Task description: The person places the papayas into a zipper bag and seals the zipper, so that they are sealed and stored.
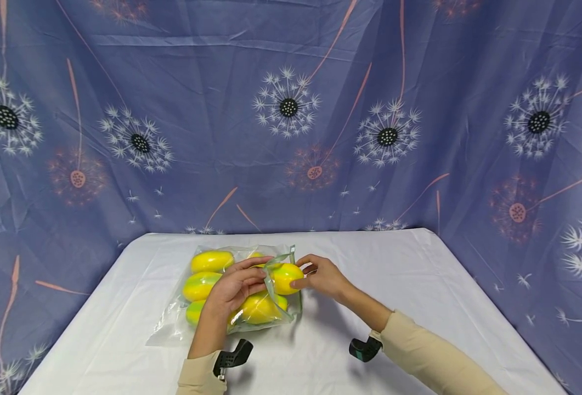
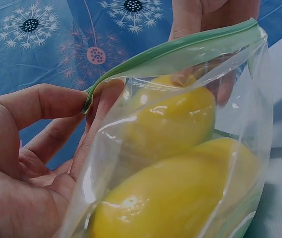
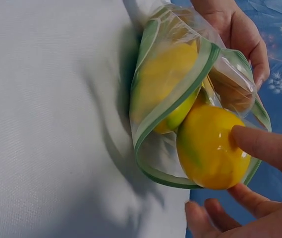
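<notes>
A clear zip bag (image 1: pixel 164 332) with a green-edged mouth lies on its side, several glossy yellow-green fruits, mango-like in shape, inside it. My left hand (image 1: pixel 233 288) lies over the bag and pinches the green zip edge (image 2: pixel 180 47) between thumb and fingers, so the mouth gapes. At that mouth my right hand (image 1: pixel 322 277) holds one yellow fruit (image 3: pixel 212 151) by its outer end, thumb on one side and fingers on the other. The fruit's inner end is within the opening. Another fruit (image 2: pixel 175 191) rests beside it behind the clear plastic.
The bag rests on a table with a white cloth (image 1: pixel 394 263). Behind and at both sides hangs a blue curtain (image 1: pixel 212 109) with dandelion prints. A black wrist camera (image 1: pixel 233 356) sits on the left forearm, another black camera (image 1: pixel 365 349) on the right.
</notes>
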